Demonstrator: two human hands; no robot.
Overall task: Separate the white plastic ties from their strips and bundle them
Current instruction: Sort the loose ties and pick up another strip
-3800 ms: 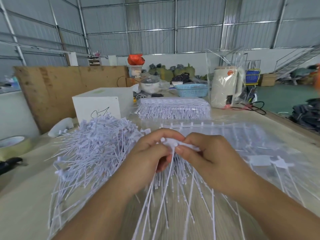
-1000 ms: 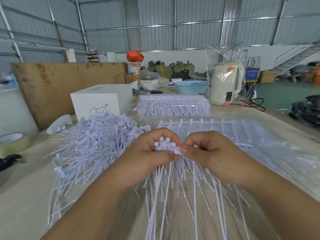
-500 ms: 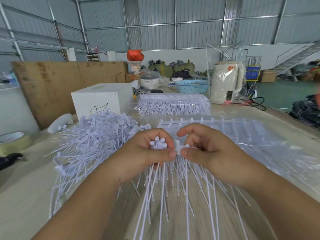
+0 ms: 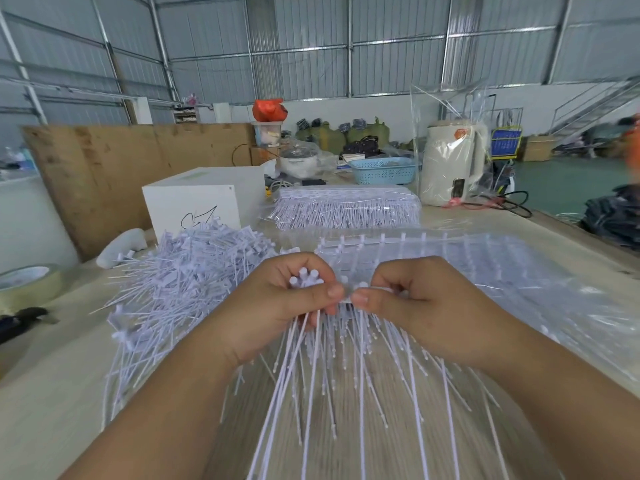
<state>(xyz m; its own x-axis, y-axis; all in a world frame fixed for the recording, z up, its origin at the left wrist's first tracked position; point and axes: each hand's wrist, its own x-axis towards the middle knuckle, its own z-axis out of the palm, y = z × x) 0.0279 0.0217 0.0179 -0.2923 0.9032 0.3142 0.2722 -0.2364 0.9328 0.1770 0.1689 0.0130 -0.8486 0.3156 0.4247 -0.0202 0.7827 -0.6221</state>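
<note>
My left hand (image 4: pixel 277 306) grips a small bunch of separated white ties (image 4: pixel 304 282); their round heads stick up above my fingers and their tails hang toward me. My right hand (image 4: pixel 415 303) pinches the head end of a strip of ties (image 4: pixel 360 341) between thumb and forefinger, right beside my left thumb. The strip's thin tails fan out over the wooden table (image 4: pixel 52 393) below both hands. A large loose pile of white ties (image 4: pixel 187 275) lies to the left of my hands.
Clear plastic bags of tie strips (image 4: pixel 485 271) lie to the right and another packed stack (image 4: pixel 346 209) behind. A white box (image 4: pixel 201 199), tape roll (image 4: pixel 27 282), blue basket (image 4: pixel 384 171) and a white appliance in plastic (image 4: pixel 450 168) stand farther back.
My hands have stayed together at the strip's head end. The bunch in my left hand rose slightly, and my right fingers closed back down beside my left thumb.
</note>
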